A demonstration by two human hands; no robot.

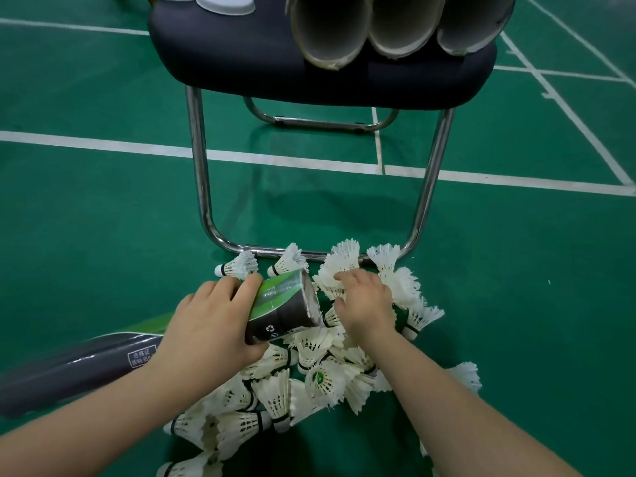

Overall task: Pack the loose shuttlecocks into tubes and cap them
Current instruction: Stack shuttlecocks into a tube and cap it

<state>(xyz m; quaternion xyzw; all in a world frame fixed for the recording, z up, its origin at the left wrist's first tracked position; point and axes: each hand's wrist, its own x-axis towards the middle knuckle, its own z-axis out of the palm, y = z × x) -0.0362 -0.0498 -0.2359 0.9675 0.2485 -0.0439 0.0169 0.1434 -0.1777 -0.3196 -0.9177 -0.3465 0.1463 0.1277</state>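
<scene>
A pile of white feather shuttlecocks lies on the green court floor in front of me. My left hand grips a black-and-green tube near its open end, which points right toward the pile. My right hand reaches into the shuttlecocks at the tube's mouth, fingers curled on a white shuttlecock; how firmly it holds it is unclear.
A dark padded chair on chrome legs stands just beyond the pile. Three empty cardboard tubes lie on its seat, with white caps at the back left.
</scene>
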